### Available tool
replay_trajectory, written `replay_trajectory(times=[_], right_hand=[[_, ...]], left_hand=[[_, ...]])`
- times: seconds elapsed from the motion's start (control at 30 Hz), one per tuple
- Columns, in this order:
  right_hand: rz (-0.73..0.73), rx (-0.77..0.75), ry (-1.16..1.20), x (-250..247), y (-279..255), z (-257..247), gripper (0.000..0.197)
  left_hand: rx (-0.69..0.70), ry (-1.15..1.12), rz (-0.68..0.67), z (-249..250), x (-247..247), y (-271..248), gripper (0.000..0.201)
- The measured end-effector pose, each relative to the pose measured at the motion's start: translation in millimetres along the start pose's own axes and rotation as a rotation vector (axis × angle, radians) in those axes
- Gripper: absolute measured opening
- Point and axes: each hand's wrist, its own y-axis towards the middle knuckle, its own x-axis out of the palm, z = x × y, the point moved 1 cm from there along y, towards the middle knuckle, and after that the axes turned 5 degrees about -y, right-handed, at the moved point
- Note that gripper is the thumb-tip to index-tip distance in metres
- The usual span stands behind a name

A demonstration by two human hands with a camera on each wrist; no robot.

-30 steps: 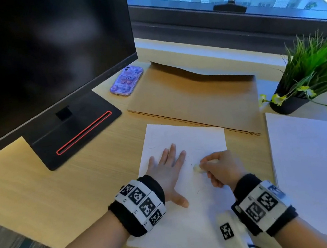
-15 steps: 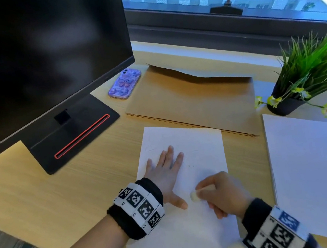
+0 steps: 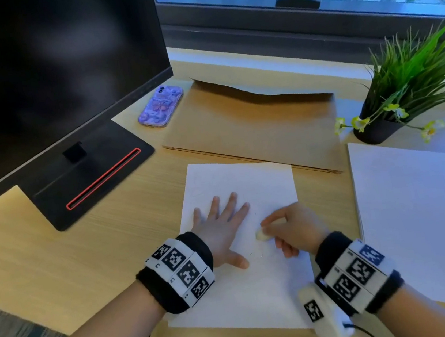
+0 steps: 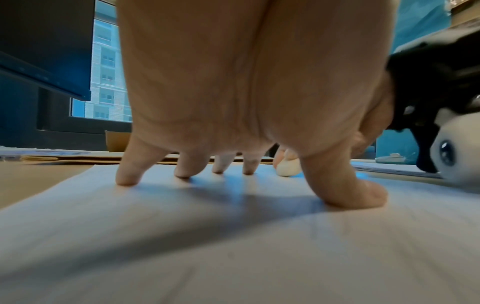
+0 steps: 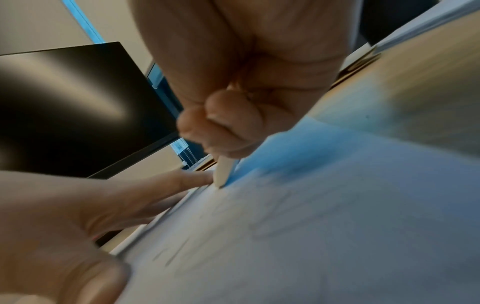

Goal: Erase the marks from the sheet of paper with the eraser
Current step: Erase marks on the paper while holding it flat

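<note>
A white sheet of paper [image 3: 248, 179] lies on the wooden desk in front of me. My left hand [image 3: 221, 224] presses flat on its left half, fingers spread and straight [image 4: 124, 176]. My right hand [image 3: 290, 230] pinches a small off-white eraser [image 3: 262, 235] and holds its tip down on the paper just right of the left hand. The eraser [image 5: 224, 174] pokes out below the curled fingers in the right wrist view, and shows as a pale lump [image 4: 287, 169] in the left wrist view. Faint pencil marks [image 5: 182, 248] remain on the sheet near the left thumb.
A black monitor on its stand [image 3: 89, 167] fills the left. A purple phone [image 3: 160, 107] and a brown envelope [image 3: 252, 125] lie behind the sheet. A potted plant [image 3: 403, 95] stands at the right, with a stack of white paper [image 3: 417, 214] below it.
The right hand slid the eraser toward me half a second ago and has now moved it back up and right. The left hand has stayed flat on the sheet.
</note>
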Motion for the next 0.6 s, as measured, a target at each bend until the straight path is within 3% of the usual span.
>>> replay_trajectory(times=[0.13,0.33,0.4,0.53,0.6], right_hand=[[0.138,-0.008,0.117,4.5,0.5,1.0,0.015],[-0.171,-0.054,-0.141,29.9,-30.7,8.2,0.020],[-0.116,-0.028,-0.161,17.4,-19.3,3.9,0.017],[0.162,-0.034,-0.067,1.5,1.7,-0.5,0.020],[0.172,-0.049,-0.051,10.8,-5.7,3.2,0.022]], left_hand=[[0.022,-0.005,0.018,0.4,0.9,-4.7,0.107],[-0.020,0.094,-0.023,6.6,3.8,-1.5,0.136],[-0.019,0.107,-0.028,6.7,4.1,-0.8,0.140],[-0.014,0.122,-0.062,4.2,3.9,-0.3,0.146],[-0.011,0.109,-0.067,4.4,3.2,0.0,0.146]])
